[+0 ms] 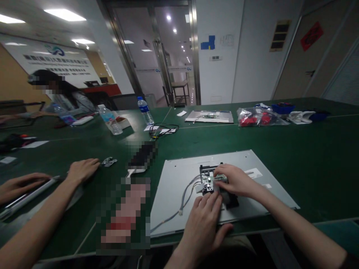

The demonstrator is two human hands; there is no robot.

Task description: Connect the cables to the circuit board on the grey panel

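A pale flat panel (174, 186) lies on the green table before me. On its middle sits a black bracket with a small circuit board (208, 181), and grey cables (183, 198) run from the board toward the panel's left edge. My right hand (235, 180) reaches in from the right, its fingers curled onto the board's right side; what they grip is hidden. At the near edge of the board my left hand (206, 216) rests its fingertips against the assembly, thumb spread to the right over the panel.
Another person's hands (84, 169) work at the left beside a long pale piece (30, 198). Pixelated objects (126, 213) lie left of the panel. Farther back are bottles (145, 110), a black cable (164, 130), a second panel (209, 117) and a bag with red items (259, 117).
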